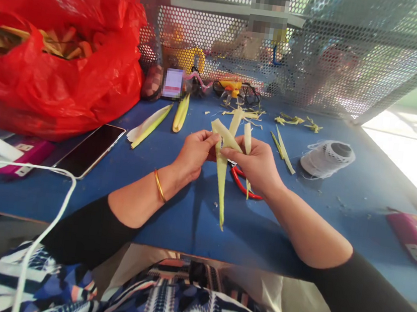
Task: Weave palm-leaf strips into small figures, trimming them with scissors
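Note:
Pale green husk strips (pixel 221 170), which look like corn husk, cross one another between my two hands above the blue table. My left hand (pixel 196 152) is closed, its thumb pressing on the crossing of the strips. From the other side my right hand (pixel 256 164) pinches the same strips, with one strip end standing up by its index finger. One long strip hangs down to a narrow tip in front of me. Under my right hand lie red-handled scissors (pixel 242 184), partly hidden. Some of my fingertips are out of sight behind the strips.
Left are a red plastic bag (pixel 100 77) of husks, a phone (pixel 89 150) and a white cable (pixel 69 194). Husk pieces (pixel 151 124) lie beyond my hands. A white thread spool (pixel 326 159) stands right, near a magenta box (pixel 415 237). A perforated metal screen (pixel 317 73) closes the back.

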### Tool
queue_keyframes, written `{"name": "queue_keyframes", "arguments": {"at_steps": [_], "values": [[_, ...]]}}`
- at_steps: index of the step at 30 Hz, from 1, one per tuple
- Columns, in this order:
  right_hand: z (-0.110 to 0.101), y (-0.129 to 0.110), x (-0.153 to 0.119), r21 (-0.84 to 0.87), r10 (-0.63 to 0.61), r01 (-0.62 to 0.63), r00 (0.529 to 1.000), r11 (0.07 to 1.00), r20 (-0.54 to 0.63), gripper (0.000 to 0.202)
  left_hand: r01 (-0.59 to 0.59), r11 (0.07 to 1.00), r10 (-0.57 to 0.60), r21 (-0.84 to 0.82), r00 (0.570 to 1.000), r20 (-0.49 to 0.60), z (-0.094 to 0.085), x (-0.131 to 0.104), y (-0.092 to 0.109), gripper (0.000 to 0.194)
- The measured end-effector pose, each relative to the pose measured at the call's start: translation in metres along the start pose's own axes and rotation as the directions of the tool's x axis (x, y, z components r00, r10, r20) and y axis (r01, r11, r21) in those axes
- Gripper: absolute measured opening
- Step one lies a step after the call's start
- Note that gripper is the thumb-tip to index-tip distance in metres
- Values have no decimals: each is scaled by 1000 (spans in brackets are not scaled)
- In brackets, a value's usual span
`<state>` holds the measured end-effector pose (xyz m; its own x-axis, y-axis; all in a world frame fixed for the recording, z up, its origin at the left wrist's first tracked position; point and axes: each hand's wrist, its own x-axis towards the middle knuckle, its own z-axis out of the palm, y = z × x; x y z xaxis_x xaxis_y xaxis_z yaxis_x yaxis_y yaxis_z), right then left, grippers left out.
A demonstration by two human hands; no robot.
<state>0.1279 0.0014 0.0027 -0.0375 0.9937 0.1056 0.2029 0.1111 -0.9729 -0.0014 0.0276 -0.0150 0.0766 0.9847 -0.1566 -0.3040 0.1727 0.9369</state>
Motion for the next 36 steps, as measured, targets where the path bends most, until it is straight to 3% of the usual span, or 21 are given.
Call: {"name": "queue_keyframes", "arguments": {"at_steps": [3, 6, 11, 15, 20, 22, 26, 28, 33, 36], "values": [[0, 0, -1, -13, 66, -65, 995, 998, 75, 19, -4, 1000, 4, 1, 1000, -20, 0, 1, 0, 14], [0, 1, 1, 6, 68, -68, 997, 998, 29, 20, 1, 999, -1, -33, 1000, 2, -1, 0, 2, 14], [-2, 5, 5, -15, -23, 22, 995, 1000, -96, 18, 71, 994, -57, -85, 986, 158, 2, -5, 5, 13], [-2, 6, 6, -37, -85, 82, 992, 996, -99, 16, 92, 992, -82, -83, 990, 118, 4, -7, 4, 13], [-2, 8, 5, -86, -196, 183, 962, 979, -191, 13, 90, 993, -82, -77, 991, 108, 6, -8, 5, 16], [-2, 7, 4, -53, -171, 164, 969, 985, -176, 13, 83, 994, -75, -66, 991, 109, 6, -8, 6, 18], [0, 3, 2, 48, 11, -10, 1000, 999, -4, 18, -12, 999, 13, -32, 999, 50, 4, -5, 5, 15], [0, 3, 1, 78, 53, -55, 998, 995, 27, 20, -38, 999, 39, -24, 999, 33, 3, -4, 4, 13], [0, 5, 5, 74, -2, 9, 995, 997, -97, 17, 48, 998, -40, -45, 987, 154, 3, -7, 4, 14], [-1, 8, 6, 33, -65, 70, 989, 997, -130, 16, 58, 997, -49, -52, 986, 158, 5, -10, 4, 14]]}}
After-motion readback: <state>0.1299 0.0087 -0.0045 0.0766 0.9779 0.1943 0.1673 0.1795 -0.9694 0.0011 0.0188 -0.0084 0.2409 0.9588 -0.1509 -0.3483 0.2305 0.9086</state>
